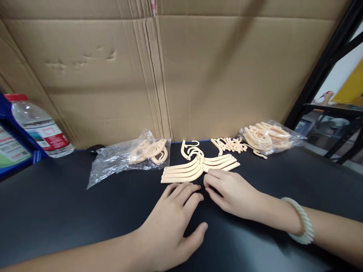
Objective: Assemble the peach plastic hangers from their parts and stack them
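the left hand [176,223] lay back upward, fingers loosely spread and grasping nothing in sight, its fingertips just on the near side of a fanned row of cream hangers [176,175]. the right hand [227,190] faced it with fingers curled in at the row's middle; whether they pinched anything could not be told. the hangers overlapped on the desk [56,211], between its middle and far edge, hooks toward that edge. the step in hand looked like evening up the row; the next move seemed to call for light fingertips, since the thin arms could easily slide apart.

toward the far edge were a loose curved piece [183,150] and a heap of small parts [231,144]. a clear right bag [266,136] sat by the far right corner; left of the row lay a clear left bag [113,162], part-filled.

the right fingertips were mostly hidden, the heap too tangled to count, and the bags' contents blurred by glare. a dark object [95,149] was half covered by plastic, a blue container [5,113] near the far left corner was cut off, and the desk's near edge lay out of view.
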